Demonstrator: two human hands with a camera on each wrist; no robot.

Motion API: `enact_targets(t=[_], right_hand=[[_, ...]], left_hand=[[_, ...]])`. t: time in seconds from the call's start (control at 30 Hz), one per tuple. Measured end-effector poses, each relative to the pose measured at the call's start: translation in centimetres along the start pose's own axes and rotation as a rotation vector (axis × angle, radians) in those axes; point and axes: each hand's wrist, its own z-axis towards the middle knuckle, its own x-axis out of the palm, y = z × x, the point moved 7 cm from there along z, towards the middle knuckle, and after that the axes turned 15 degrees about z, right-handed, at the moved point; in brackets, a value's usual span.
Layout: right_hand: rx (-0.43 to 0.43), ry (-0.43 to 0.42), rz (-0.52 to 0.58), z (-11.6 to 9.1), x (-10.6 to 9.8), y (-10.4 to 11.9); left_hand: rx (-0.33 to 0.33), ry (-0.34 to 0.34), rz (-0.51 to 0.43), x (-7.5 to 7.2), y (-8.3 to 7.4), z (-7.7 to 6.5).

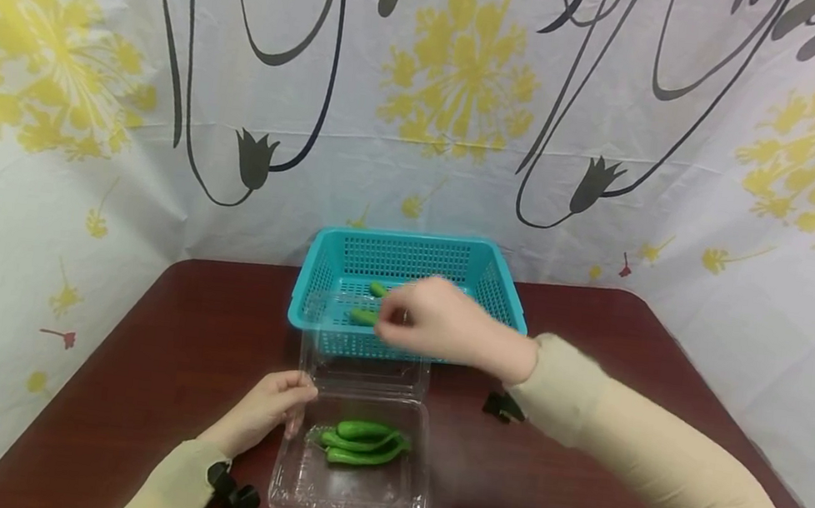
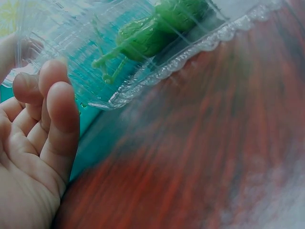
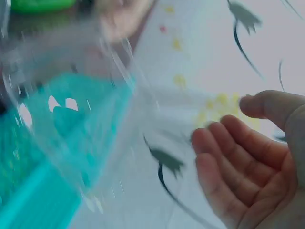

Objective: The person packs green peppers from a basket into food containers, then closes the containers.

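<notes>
A clear plastic clamshell box (image 1: 350,495) lies with its lid (image 1: 363,379) raised, leaning toward the basket. Several green peppers (image 1: 363,443) rest together in its base; the left wrist view shows green peppers (image 2: 143,40) through the plastic. My left hand (image 1: 269,410) pinches the box's left edge near the hinge; its other fingers (image 2: 62,109) curl loosely beside the wall. Over the basket's front, beyond the lid, is my right hand (image 1: 438,316), slightly blurred. In the right wrist view, its fingers (image 3: 238,162) are loosely bent with nothing between them.
A turquoise perforated basket (image 1: 409,242) stands at the back of the dark red table (image 1: 219,316), with green peppers (image 1: 364,316) inside. A small black object (image 1: 503,407) sits by the right sleeve. Behind hangs a white patterned cloth (image 1: 363,115).
</notes>
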Motion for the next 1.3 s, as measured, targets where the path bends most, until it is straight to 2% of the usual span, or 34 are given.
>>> enact_targets(t=[0.17, 0.27, 0.37, 0.63, 0.77, 0.97, 1.17, 1.3], right_hand=[[0.084, -0.127, 0.053, 1.0, -4.8, -1.7], [0.153, -0.149, 0.076, 1.5, -6.2, -3.3], [0.211, -0.137, 0.076, 2.1, -6.6, -5.2], [0.340, -0.051, 0.061, 3.0, -5.6, -10.8], [0.362, 0.003, 0.039, 3.6, -4.8, -13.0], [0.378, 0.115, -0.009, 4.2, -2.8, -15.7], [0.444, 0.205, 0.002, 4.4, -1.1, -17.8], [0.445, 0.264, -0.012, 4.6, -0.2, -18.7]], left_hand=[[0.008, -0.002, 0.000, -0.1, -0.1, -0.1], [0.012, -0.001, -0.010, 0.0, 0.0, -0.1], [0.009, 0.003, -0.021, 0.1, 0.2, -0.1], [0.002, 0.005, -0.035, 0.3, 0.3, -0.1], [0.012, 0.000, -0.034, 0.2, 0.1, -0.1], [0.013, -0.003, -0.030, 0.3, 0.2, -0.1], [0.025, -0.003, -0.019, 0.2, 0.2, -0.2], [0.036, 0.001, -0.013, 0.1, 0.0, -0.1]])
